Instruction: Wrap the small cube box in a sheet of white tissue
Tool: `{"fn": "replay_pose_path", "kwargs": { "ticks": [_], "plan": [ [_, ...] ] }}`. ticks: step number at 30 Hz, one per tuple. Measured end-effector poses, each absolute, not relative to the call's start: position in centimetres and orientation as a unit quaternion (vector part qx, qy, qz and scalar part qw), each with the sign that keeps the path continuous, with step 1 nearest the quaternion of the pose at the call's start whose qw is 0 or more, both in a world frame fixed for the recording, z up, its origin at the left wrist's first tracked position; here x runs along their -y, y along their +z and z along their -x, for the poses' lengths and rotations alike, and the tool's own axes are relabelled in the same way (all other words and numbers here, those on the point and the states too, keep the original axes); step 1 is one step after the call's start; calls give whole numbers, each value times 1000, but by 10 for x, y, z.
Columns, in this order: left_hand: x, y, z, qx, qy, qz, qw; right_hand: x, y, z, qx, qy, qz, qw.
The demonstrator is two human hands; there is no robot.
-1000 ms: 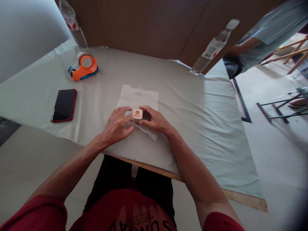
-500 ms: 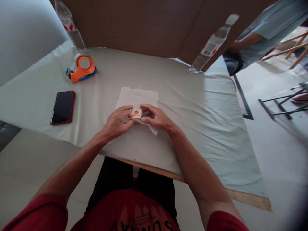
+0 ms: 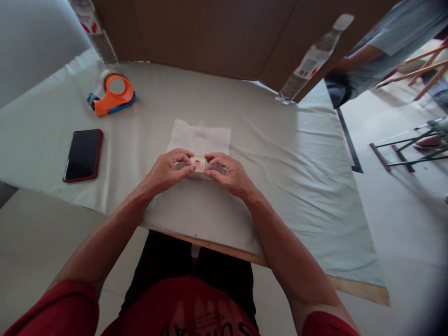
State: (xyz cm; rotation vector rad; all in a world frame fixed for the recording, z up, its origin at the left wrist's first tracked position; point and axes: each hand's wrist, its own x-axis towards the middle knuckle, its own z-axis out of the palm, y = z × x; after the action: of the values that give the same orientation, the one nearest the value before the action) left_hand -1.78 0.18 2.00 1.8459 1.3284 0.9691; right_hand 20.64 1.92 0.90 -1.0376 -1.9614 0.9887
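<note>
A small cream box with a red mark [image 3: 198, 164] lies on a white sheet of thin paper [image 3: 201, 136] in the middle of the table. My left hand [image 3: 166, 170] pinches its left side with curled fingers. From the other side my right hand [image 3: 229, 173] pinches its right end. The fingers of both hands cover most of the box, and the near edge of the paper is hidden under them.
The table is covered by a pale cloth [image 3: 280, 163]. A red-cased phone [image 3: 83, 154] lies at the left, an orange tape dispenser [image 3: 112, 95] behind it. Two plastic bottles [image 3: 310, 60] lean on a cardboard backdrop [image 3: 210, 32]. Another person's arm [image 3: 371, 51] shows at the far right.
Both hands have closed in over the small box, which has tipped lower and flatter on the paper so less of its top shows. The view has shifted slightly.
</note>
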Motion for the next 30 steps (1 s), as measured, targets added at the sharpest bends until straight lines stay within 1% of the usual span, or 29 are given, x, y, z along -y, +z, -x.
{"fn": "replay_pose_path", "kwargs": {
  "ticks": [11, 19, 23, 25, 26, 28, 30],
  "plan": [
    [-5, 16, 15, -498, 421, -665, 365, -22, 6, -194, 682, 434, 438, 395],
    [-9, 16, 15, -491, 412, -671, 373, -19, 9, -195, 660, 468, 446, 384],
    [-10, 18, 14, -502, 403, -662, 385, -24, 5, -200, 668, 467, 454, 360],
    [-11, 18, 14, -516, 394, -651, 394, -26, 3, -204, 693, 406, 481, 352],
    [-11, 19, 14, -523, 388, -644, 401, -27, 2, -207, 710, 348, 498, 357],
    [-12, 20, 14, -534, 376, -635, 413, -25, 5, -209, 741, 192, 520, 378],
    [-13, 21, 13, -543, 367, -630, 416, -18, 10, -208, 763, 40, 512, 393]
  ]
}}
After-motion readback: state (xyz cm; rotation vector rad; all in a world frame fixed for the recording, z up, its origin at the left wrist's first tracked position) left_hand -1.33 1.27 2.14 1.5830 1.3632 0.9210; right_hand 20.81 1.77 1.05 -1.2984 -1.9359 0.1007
